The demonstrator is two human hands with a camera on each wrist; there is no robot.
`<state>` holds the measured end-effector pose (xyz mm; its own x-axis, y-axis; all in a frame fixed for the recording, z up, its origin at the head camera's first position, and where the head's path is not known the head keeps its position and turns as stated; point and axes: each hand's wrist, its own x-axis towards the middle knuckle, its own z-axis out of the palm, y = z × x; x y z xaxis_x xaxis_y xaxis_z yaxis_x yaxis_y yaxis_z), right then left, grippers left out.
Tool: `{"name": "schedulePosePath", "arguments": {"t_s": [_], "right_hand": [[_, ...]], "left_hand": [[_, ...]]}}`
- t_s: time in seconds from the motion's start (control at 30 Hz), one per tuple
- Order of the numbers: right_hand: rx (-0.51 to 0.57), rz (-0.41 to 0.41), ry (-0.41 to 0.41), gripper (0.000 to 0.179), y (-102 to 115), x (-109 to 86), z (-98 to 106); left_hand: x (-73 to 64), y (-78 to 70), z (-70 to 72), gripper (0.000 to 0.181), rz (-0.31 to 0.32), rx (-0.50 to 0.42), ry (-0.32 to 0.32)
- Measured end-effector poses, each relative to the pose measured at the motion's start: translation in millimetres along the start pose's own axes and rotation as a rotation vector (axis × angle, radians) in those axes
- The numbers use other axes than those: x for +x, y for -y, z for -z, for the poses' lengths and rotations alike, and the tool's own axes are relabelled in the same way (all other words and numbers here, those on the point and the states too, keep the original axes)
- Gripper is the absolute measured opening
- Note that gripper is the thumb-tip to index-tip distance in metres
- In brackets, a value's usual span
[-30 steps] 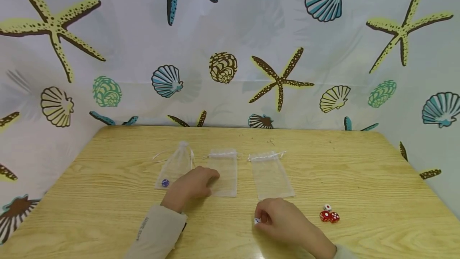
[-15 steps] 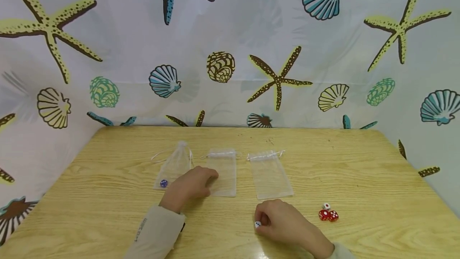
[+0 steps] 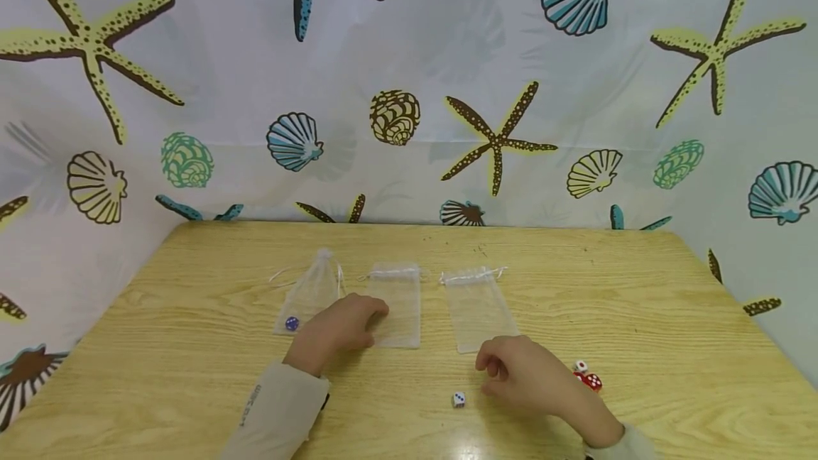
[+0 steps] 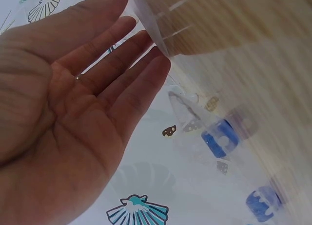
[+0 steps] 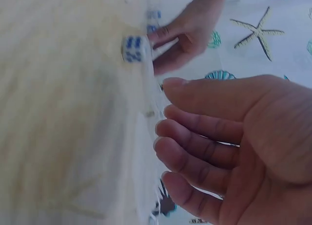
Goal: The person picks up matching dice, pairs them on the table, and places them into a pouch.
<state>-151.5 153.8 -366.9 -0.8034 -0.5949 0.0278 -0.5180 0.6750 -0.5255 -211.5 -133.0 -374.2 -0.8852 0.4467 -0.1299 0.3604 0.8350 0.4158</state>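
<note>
Curving right grip (image 3: 527, 377) loosely, with thumb and fingertips apart, clamped on nothing. In right wrist view, showing four fingers slightly bent, with thumb spread above. Just left of right fingertips, not touching: white die (image 3: 458, 400) with blue pips, out on bare wood of counter (image 3: 192, 389). Overlapping near end of rightmost bag (image 3: 482, 311) in head view; can't tell contact there.

Reaching left grip (image 3: 341, 324) to left part of middle bag (image 3: 399, 307), again with thumb and fingers apart, clamped on nothing. In left wrist view, showing palm and nearly straight fingers, with tips at sheer edge; can't tell if pressing.

Lying flat for middle and rightmost bags, both white and sheer, with cords across far ends. Left of left grip: leftmost bag (image 3: 313, 293), gathered at top, cords trailing, with blue die (image 3: 292, 324) near bottom corner. Catching two blue shapes in left wrist view, both blurry.

Right of right grip, bunched close: red-pipped white die (image 3: 581, 366), red die (image 3: 594, 382), plus another red one partly hidden by right arm.

Wearing light sleeves (image 3: 271, 410), lettering on left one unreadable. Behind counter and at sides: white cloth (image 3: 409, 41) printed with starfish and shells.
</note>
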Motion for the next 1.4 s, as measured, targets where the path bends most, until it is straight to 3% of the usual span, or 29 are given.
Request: {"name": "schedulePosePath", "arguments": {"t_s": [0.4,0.67,1.07,1.4], "right_hand": [[0.028,-0.075,-0.034,0.014,-34.1,-22.4,38.4],[0.027,-0.196,-0.031,0.014,-68.8,-49.0,53.9],[0.01,-0.256,0.025,0.014,-92.6,-55.5,63.1],[0.07,-0.264,0.073,0.014,-97.5,-54.0,53.8]], "left_hand": [[-1.7,2.5,0.2,0.041,0.024,-0.013,0.004],[-0.4,1.4,1.5,0.038,0.006,0.027,0.013],[0.4,2.9,-0.4,0.042,0.0,0.029,0.007],[0.3,1.6,0.8,0.04,0.0,0.042,0.02]]}}
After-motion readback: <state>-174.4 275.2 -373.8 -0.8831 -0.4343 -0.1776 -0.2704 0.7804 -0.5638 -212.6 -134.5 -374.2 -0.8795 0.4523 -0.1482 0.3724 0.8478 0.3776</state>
